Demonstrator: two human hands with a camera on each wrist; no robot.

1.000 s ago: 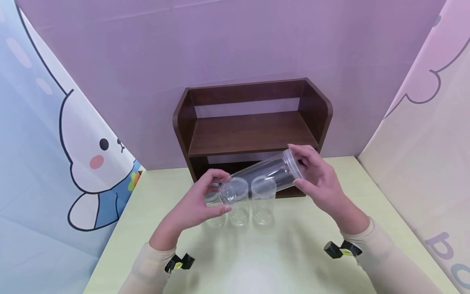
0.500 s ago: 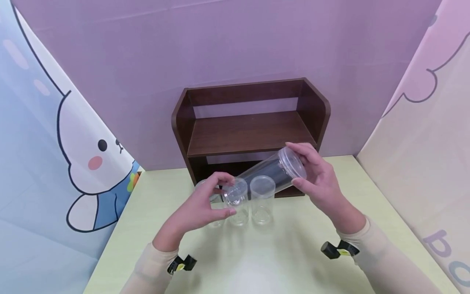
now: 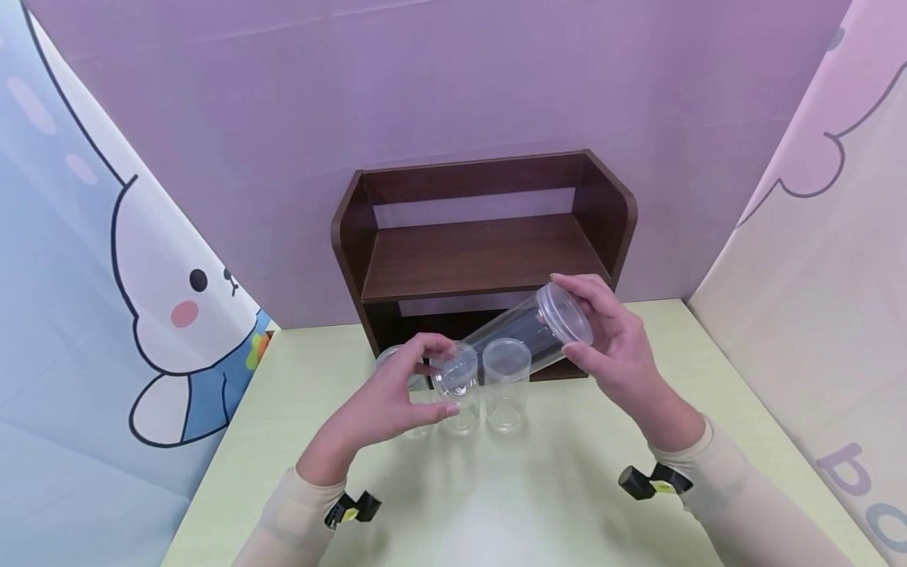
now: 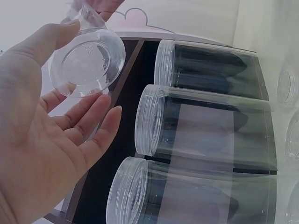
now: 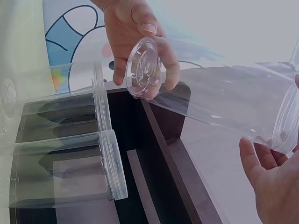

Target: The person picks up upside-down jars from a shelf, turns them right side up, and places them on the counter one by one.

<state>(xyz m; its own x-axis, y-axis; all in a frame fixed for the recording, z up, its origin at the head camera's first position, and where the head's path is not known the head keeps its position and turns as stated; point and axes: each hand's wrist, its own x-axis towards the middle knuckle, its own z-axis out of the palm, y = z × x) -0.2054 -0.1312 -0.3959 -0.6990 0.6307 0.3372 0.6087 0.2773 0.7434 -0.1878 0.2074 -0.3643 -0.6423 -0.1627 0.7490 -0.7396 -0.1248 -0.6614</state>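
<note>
A clear plastic jar (image 3: pixel 520 327) with a screw lid (image 3: pixel 564 313) is held slantwise in the air between both hands, lid end up to the right. My left hand (image 3: pixel 386 400) holds its base, thumb on one side and fingers on the other; the moulded bottom (image 4: pixel 86 60) faces the left wrist camera. At the lid end, my right hand (image 3: pixel 616 342) grips with thumb and fingers spread around the rim. Three similar lidded jars stand upright in a row below: the right one (image 3: pixel 506 402), the middle one (image 4: pixel 201 130) and the left one (image 5: pixel 56 88), partly hidden behind my left hand.
Behind the jars stands a dark brown wooden shelf (image 3: pixel 489 252) with an upper board and a lower compartment. It rests on a pale green table (image 3: pixel 496 504). A purple cloth (image 3: pixel 468 87) hangs at the back, with printed cartoon panels on both sides.
Over the second, the held jar has turned so its lid faces the head camera more. My left hand has shifted slightly right. The last half second shows almost no movement.
</note>
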